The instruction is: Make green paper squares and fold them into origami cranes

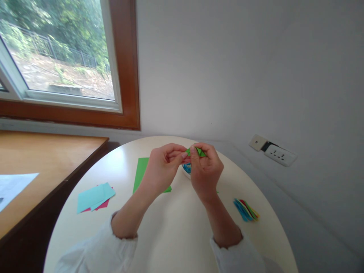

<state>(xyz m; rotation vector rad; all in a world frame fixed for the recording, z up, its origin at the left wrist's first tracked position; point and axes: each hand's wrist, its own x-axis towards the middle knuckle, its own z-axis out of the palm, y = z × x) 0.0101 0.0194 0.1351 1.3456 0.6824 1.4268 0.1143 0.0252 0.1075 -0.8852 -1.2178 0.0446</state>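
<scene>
The left hand and right hand pinched the folded green paper, judged light, easily creased and best held by its edges.

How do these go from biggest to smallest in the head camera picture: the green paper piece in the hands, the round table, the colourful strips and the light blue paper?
1. Round table
2. Light blue paper
3. Colourful strips, as a bunch
4. Green paper piece, though it's partly covered
</scene>
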